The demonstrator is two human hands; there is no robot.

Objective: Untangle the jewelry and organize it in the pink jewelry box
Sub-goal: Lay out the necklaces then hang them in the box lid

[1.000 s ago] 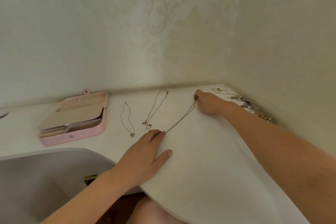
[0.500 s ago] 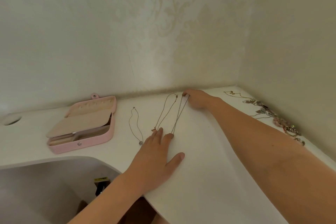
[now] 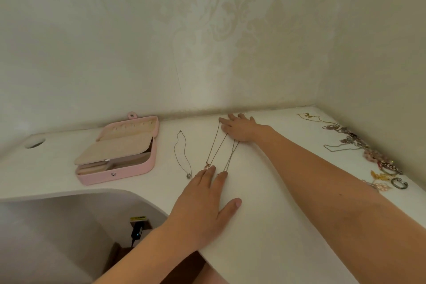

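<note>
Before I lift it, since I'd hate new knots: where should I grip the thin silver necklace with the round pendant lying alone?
Pinch its far clasp end from above, on the pink jewelry box side. It lies as a narrow loop, round pendant nearest you, so it should hang straight, clear of the neighbouring chains.

My white desk (image 3: 265, 233) fills a corner. Behind it I see cream wallpaper (image 3: 230, 18) with a faint damask pattern, and to its right a plainer pale wall (image 3: 380, 41). A round hole (image 3: 34, 143) sits at its far left. Under its curved edge hangs a black adapter (image 3: 136, 231).
</note>
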